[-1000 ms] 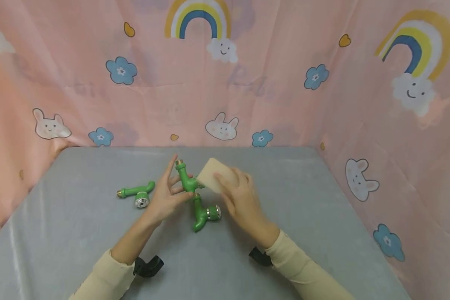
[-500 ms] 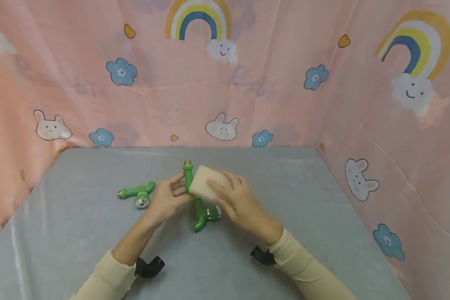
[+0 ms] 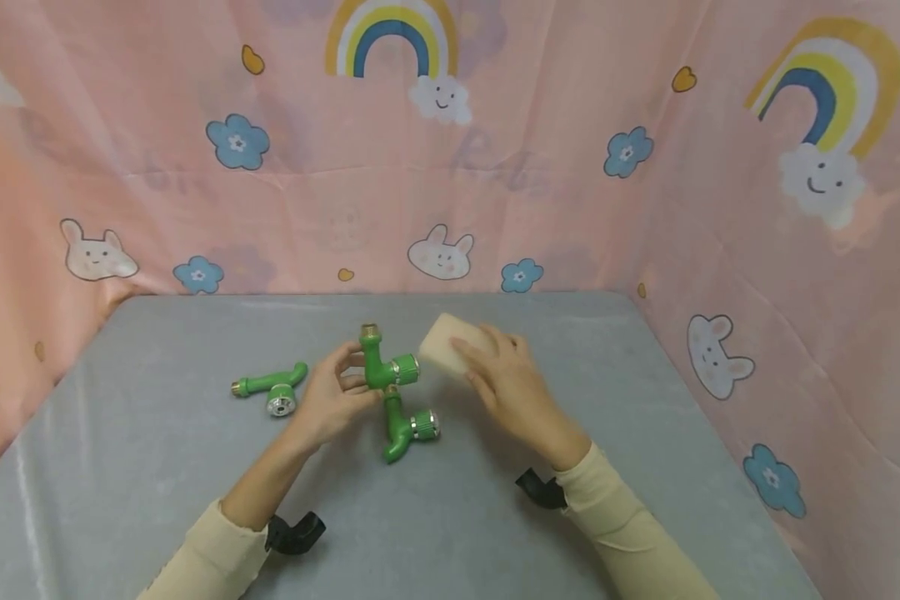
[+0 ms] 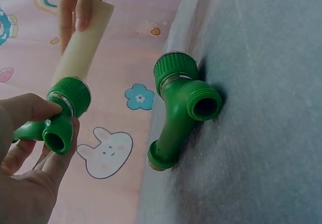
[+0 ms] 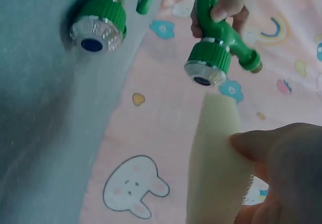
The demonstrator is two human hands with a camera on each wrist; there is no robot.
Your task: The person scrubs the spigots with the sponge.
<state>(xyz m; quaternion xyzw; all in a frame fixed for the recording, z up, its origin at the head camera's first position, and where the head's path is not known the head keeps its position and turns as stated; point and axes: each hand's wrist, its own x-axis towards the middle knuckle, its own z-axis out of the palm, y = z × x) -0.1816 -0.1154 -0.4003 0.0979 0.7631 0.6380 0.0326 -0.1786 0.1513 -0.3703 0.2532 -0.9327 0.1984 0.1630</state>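
The left hand (image 3: 332,404) pinches a green tap (image 3: 375,367) between thumb and curled fingers, above the table (image 3: 157,483). This grip appears chosen to leave the knob (image 3: 407,368) exposed, facing the right hand (image 3: 521,400). The right hand grips a pale sponge (image 3: 447,343), thumb against fingers, its free end projecting toward the knob, just apart from it. A second tap (image 3: 398,435) and a third tap (image 3: 270,383) lie on the table, likely set aside to keep both hands unencumbered.
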